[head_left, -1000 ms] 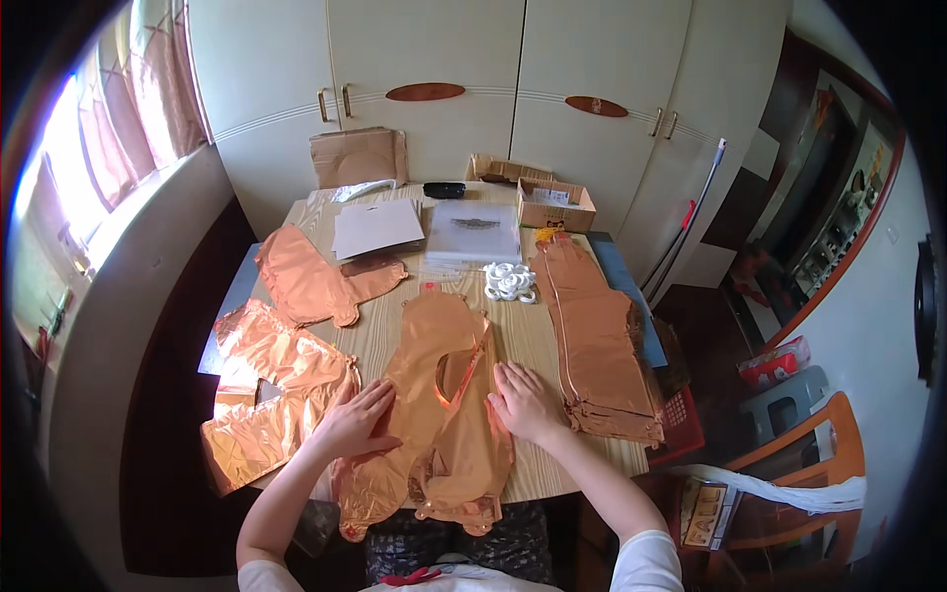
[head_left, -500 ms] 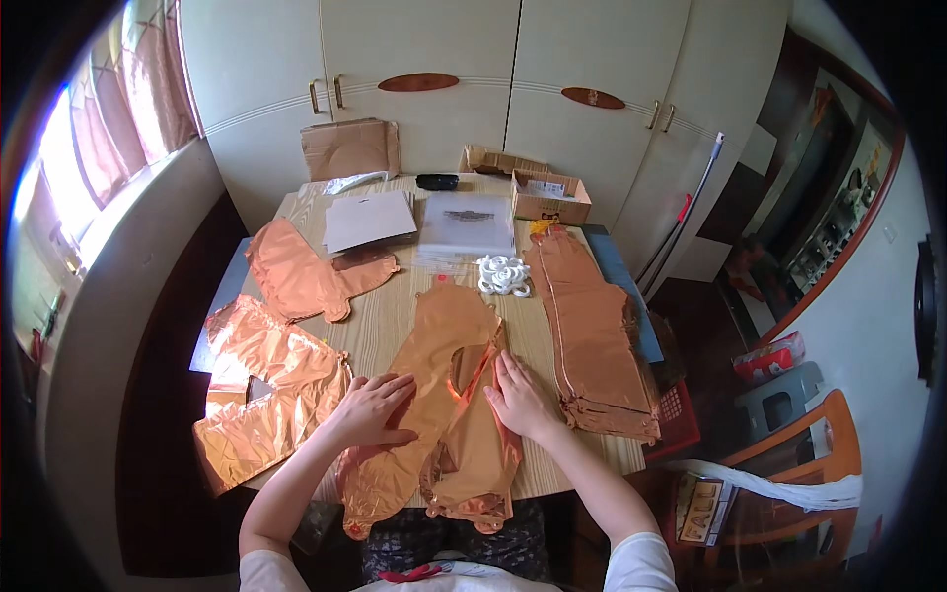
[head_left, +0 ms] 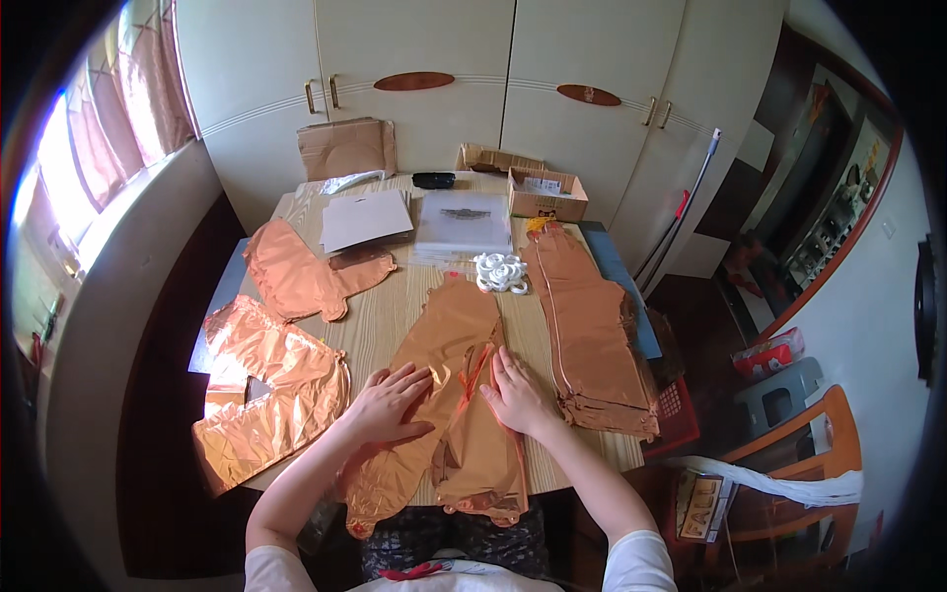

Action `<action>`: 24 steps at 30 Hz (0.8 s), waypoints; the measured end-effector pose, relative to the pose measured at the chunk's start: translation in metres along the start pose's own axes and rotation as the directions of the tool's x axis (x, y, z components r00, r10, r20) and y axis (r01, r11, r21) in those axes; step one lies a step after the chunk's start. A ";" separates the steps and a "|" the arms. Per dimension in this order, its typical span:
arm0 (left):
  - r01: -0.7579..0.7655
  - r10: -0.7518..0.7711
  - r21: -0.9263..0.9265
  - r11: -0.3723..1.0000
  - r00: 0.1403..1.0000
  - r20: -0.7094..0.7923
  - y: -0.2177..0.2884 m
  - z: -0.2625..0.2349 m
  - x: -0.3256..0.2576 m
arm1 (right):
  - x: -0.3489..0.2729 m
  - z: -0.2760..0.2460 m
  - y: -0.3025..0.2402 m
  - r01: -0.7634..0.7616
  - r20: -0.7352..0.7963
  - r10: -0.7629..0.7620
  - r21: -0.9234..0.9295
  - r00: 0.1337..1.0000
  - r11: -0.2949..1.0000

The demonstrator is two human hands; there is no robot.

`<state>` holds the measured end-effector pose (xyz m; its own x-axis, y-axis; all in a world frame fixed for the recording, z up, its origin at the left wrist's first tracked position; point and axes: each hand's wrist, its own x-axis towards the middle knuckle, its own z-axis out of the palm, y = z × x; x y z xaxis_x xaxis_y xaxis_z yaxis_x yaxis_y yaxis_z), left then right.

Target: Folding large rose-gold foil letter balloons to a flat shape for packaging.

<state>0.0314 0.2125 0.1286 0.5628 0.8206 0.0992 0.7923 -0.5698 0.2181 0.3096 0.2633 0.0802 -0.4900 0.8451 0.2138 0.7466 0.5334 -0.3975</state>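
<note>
A flat, uninflated copper-coloured foil balloon lies in front of me on the table, its two lower legs pointing toward my body. My left hand rests flat on its left leg with the fingers stretched out. On the right edge of the foil lies my right hand, also flat with straight fingers. Between the hands, a shiny orange-red folded edge covers most of the balloon's middle opening. Several foil layers show at the bottom of the right leg.
Crumpled copper foil balloons and a flatter one lie left. A tall foil stack stands right. Beyond are a white coil, grey-white cards, clear plastic bags and a small open box. A wooden chair stands right.
My left hand has slid right, pushing the foil inward, and the opening in the balloon has narrowed. My right hand stays nearly in place on the right edge.
</note>
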 end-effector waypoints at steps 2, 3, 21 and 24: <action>0.004 -0.004 -0.014 1.000 1.000 0.017 -0.001 0.002 0.000 | 0.001 0.001 0.002 0.008 0.004 -0.008 -0.018 1.000 1.000; 0.014 -0.013 -0.024 1.000 0.999 0.031 0.002 -0.001 0.001 | 0.001 0.000 0.001 0.011 0.009 -0.011 -0.027 1.000 1.000; 0.119 -0.118 0.027 0.993 0.993 -0.029 -0.002 -0.006 -0.045 | 0.015 0.013 -0.045 0.018 0.195 0.004 -0.110 0.981 0.994; 0.115 -0.113 0.035 0.993 0.992 -0.059 -0.002 -0.002 -0.043 | 0.014 0.018 -0.046 0.037 0.133 -0.019 -0.136 0.991 0.990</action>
<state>0.0051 0.1783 0.1261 0.4548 0.8809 0.1310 0.8597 -0.4726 0.1936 0.2606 0.2503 0.0857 -0.5597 0.8225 0.1009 0.7820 0.5645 -0.2640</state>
